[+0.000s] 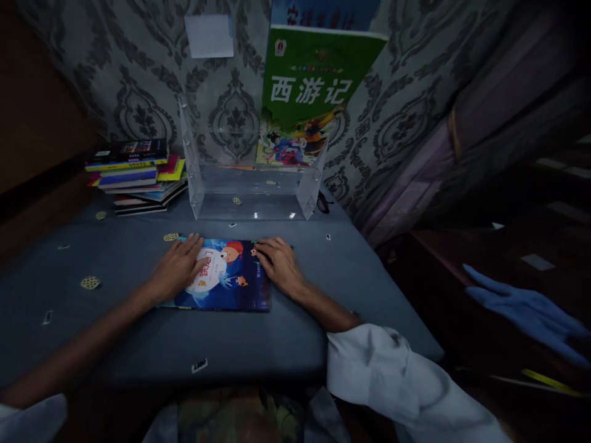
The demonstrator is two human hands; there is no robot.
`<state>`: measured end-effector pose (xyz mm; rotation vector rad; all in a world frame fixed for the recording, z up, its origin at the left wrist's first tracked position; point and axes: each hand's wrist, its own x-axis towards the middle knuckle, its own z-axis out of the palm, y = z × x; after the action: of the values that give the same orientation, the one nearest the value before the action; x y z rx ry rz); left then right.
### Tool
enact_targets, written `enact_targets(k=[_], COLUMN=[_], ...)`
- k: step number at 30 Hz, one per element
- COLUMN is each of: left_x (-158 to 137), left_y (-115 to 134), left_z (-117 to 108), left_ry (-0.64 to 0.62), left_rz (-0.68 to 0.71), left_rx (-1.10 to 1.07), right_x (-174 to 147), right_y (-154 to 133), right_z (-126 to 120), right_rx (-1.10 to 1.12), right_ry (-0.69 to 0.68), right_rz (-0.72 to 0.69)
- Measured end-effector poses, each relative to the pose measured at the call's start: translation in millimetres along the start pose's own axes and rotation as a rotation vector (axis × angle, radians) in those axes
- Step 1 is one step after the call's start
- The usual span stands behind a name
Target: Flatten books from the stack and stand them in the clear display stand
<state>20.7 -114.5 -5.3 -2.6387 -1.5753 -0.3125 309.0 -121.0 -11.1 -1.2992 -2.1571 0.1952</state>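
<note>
Books [132, 178] sat in an uneven stack at far left, touched by neither hand. Left hand [178, 267] lay flat on the left part of the blue picture book [247, 289], fingers extended, not clamped. That book was closed, cover up, on the blue-gray tablecloth [240, 344], just in front of the clear acrylic rack [191, 169]. Progress, my read: partway. Done: green 西游记 book [307, 95] stood in the rack's right part, another blue book [318, 15] behind it, mostly hidden. Left: picture book and stack, both outside the rack. Right hand [279, 264] rested at the picture book's right edge, fingers slightly bent; couldn't tell if they pinched it. Dark glasses [324, 203] sat beside the rack's right foot, tight on that side. Further right: purple curtain [425, 172], blue glove-like shape [530, 312], couldn't tell if worn.
</note>
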Motion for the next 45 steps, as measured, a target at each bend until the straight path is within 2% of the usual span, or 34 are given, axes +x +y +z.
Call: enact_targets(k=[6, 10, 16, 19, 22, 25, 31, 36, 42, 45], left_x=[25.6, 28.7, -6.7, -27.8, -40.3, -49.0, -66.2, -50.1, -15.1, -0.9], left_y=[39.8, 46.4, 48.6, 54.8, 59.5, 60.1, 56.4, 61.0, 72.6, 78.8], left_z=[-2.0, -3.6, -11.9, -18.0, -19.5, -15.0, -13.2, -38.1, -83.2, -102.9], left_ry=[-0.12, -0.146, -0.204, -0.194, -0.163, -0.083, 0.234, 0.437, 0.582, 0.671], left_rz=[0.174, 0.261, 0.454, 0.5, 0.498, 0.548, 0.734, 0.677, 0.401, 0.273], left_rx=[-0.092, -0.16, -0.168, -0.138, -0.099, -0.034, 0.079, -0.161, -0.352, -0.436], right_x=[-0.4, -1.2, -9.7, -21.3, -36.9, -52.5, -74.2, -80.0, -68.3, -54.8], right_y=[-3.4, -2.3, -8.3, -16.9, -26.0, -31.3, -31.8, -27.5, -15.8, -20.8], right_z=[-0.6, -0.7, -8.4, -16.1, -24.8, -32.6, -45.9, -58.3, -64.7, -59.4], right_rx=[-0.045, -0.075, -0.156, -0.195, -0.213, -0.183, 0.073, 0.465, 0.961, 1.013], right_ry=[-0.065, -0.094, -0.116, -0.14, -0.152, -0.138, -0.084, -0.133, -0.002, 0.068], right_rz=[-0.005, -0.028, -0.061, -0.069, -0.066, -0.056, 0.014, 0.135, 0.136, 0.178])
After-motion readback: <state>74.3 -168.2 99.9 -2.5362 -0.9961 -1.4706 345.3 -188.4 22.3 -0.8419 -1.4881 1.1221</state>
